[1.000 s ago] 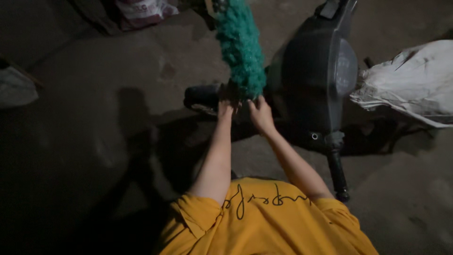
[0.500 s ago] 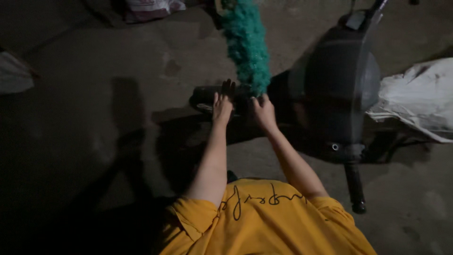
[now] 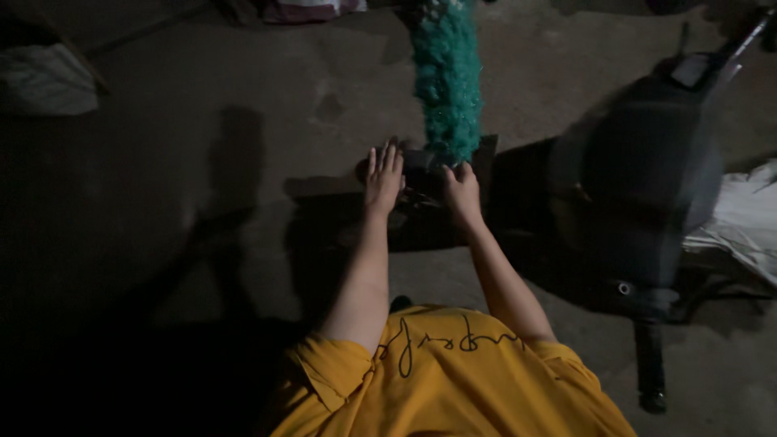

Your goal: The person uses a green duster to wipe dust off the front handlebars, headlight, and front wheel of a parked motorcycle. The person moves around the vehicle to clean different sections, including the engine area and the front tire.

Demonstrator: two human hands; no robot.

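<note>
A long teal fluffy duster [image 3: 446, 77] stretches away from me over the concrete floor. My right hand [image 3: 461, 191] is at its near end, fingers curled on the fluff. My left hand [image 3: 382, 176] lies just to the left, fingers straight and apart, resting on a small dark object [image 3: 421, 162] under the duster's end. What that object is stays unclear in the dim light. Both forearms reach forward from my yellow shirt [image 3: 453, 380].
A large dark rounded machine [image 3: 639, 186] with a post and foot stands to the right, close to my right arm. A white sack [image 3: 740, 226] lies beyond it. A pale cloth bundle [image 3: 48, 85] sits at the far left. Deep shadows cover the floor on the left.
My left hand has come off the duster's end, shifted left and spread its fingers flat. The right hand stays at the duster. The view has swung left.
</note>
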